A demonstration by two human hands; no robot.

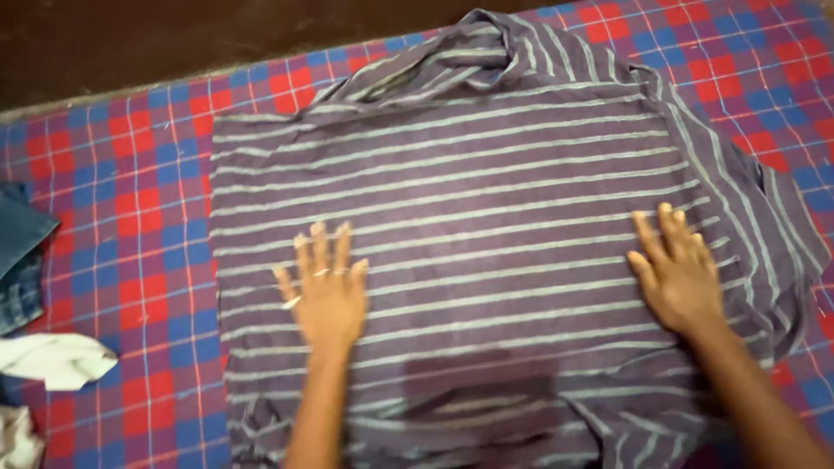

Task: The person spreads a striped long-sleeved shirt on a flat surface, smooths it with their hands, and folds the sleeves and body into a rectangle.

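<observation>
Pressing flat, the left hand (326,291) and right hand (682,265) lie open-palmed, gripping nothing, on a purple striped shirt (469,191) spread over the checked bedsheet (130,200). Body smoothed; collar still bunched, lower hem rumpled, apparently no fold made yet.

Bare forearms, no sleeves; ring on left hand (328,291).

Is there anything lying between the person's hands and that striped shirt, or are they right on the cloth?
Nothing visible lies between them. The left hand and the right hand both rest flat, fingers spread, directly on the purple striped shirt, which is laid out on the checked bedsheet. The other clothes lie off to the left, apart from it.
</observation>
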